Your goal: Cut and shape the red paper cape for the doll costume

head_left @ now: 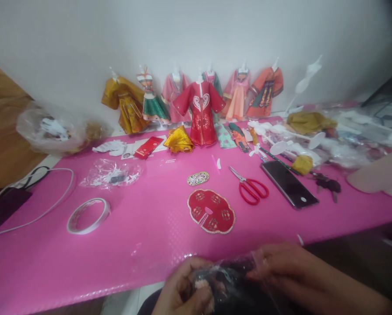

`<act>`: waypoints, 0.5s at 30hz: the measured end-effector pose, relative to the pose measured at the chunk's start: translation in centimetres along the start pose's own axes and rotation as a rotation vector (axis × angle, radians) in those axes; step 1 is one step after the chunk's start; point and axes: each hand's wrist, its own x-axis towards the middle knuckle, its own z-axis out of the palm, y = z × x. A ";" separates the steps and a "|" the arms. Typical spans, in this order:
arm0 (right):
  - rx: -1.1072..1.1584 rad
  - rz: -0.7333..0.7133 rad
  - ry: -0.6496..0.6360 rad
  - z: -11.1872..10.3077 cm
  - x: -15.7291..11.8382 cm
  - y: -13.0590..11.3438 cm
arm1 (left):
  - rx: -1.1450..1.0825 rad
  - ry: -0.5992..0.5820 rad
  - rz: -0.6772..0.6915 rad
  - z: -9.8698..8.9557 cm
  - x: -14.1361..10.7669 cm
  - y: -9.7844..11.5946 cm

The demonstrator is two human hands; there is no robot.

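Low in the head view, my left hand (187,288) has its fingers closed on a clear plastic bag (227,273) near the table's front edge. A small pale item, too blurred to name, shows by the left thumb. On the bag's right side, my right hand (281,267) pinches the plastic. Beyond the hands, a red scalloped collar piece (227,214) with a beaded edge lies flat on the pink table (136,245). Behind it is a small speckled oval piece (198,178). Red-handled scissors (253,190) lie to the right, blades slightly apart.
Miniature dresses on stands, including a red robe (202,118), line the wall. A phone (289,183) and keys (329,183) lie right. A tape roll (89,216), a cable (59,203) and plastic bags are left. White stands and fabric crowd the back right.
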 end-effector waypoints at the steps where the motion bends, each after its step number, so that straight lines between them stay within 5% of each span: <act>1: 0.025 0.002 0.001 0.4 0.5 -0.2 | 0.023 0.046 0.024 -0.3 0.0 0.5; 9: 0.155 -0.115 0.078 5.7 4.9 0.9 | 0.339 0.491 0.245 -3.3 0.7 2.2; 12: 0.093 -0.121 0.109 6.7 5.8 1.3 | 0.623 0.658 0.444 -3.2 0.4 1.4; 15: 0.079 -0.133 0.143 7.1 6.0 1.4 | 0.836 0.644 0.584 -2.0 -0.2 0.5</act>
